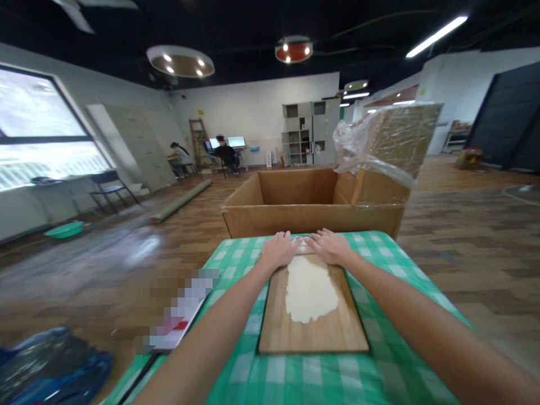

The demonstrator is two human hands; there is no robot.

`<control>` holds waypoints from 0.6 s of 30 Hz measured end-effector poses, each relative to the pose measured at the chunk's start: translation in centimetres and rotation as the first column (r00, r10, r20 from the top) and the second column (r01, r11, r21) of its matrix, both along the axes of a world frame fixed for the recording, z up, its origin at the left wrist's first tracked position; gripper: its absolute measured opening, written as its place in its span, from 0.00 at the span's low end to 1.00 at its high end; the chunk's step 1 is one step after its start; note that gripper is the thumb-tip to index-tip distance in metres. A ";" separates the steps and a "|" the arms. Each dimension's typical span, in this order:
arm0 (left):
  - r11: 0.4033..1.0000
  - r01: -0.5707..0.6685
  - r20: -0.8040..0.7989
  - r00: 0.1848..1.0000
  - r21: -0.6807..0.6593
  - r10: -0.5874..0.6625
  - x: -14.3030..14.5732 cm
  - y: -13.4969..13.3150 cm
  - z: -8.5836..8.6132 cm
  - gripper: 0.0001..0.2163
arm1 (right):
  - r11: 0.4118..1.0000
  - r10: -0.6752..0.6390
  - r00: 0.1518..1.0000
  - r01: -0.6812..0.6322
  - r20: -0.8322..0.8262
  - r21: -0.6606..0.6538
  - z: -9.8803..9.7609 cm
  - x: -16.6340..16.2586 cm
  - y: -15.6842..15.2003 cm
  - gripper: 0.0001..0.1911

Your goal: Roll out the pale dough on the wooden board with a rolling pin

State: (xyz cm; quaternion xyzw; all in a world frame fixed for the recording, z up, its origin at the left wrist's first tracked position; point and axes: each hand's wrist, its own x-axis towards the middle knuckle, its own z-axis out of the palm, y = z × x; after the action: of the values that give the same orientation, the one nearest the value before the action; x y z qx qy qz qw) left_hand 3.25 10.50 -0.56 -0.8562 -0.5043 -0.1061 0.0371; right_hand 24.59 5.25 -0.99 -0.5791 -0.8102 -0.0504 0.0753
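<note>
A thin, ragged-edged sheet of cream dough (311, 289) lies on a wooden board (278, 329). Across the board's far end is a pale round bar that looks like a rolling pin (304, 248), mostly covered by my hands. My left hand (279, 249) rests on its left part, fingers bent over it. On its right part lies my right hand (329, 246), fingers pointing inward towards the left one. Both hands are close together at the dough's far edge, and their palms hide the bar's ends.
A green-checked cloth (295, 379) covers the table. Just beyond its far edge stands an open cardboard box (312, 219) with a plastic-wrapped carton (400, 138) above it. A blurred flat item (183, 318) lies at the table's left edge. Two people sit far back.
</note>
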 end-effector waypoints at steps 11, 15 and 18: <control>0.991 0.122 0.007 0.992 0.061 -0.123 -3.4 -10.6 0.3 0.33 | 0.996 -0.069 0.988 0.075 -0.139 0.041 -0.3 -2.2 -10.0 0.54; 0.986 0.159 0.004 0.987 0.045 -0.159 -4.8 -14.3 0.6 0.34 | 0.999 -0.019 0.988 0.025 -0.154 0.033 -0.1 -2.3 -14.0 0.53; 0.981 0.188 0.005 0.982 0.042 -0.189 -5.4 -16.3 1.3 0.35 | 0.999 0.001 0.985 0.005 -0.170 0.035 0.4 -2.7 -16.5 0.53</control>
State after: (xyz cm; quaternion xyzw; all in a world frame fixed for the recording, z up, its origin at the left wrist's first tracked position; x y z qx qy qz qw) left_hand -2.17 -5.77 0.75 -0.8987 -0.4188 -0.1235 0.0421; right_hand 21.91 -11.25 -0.63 -0.5807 -0.7992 -0.0154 0.1544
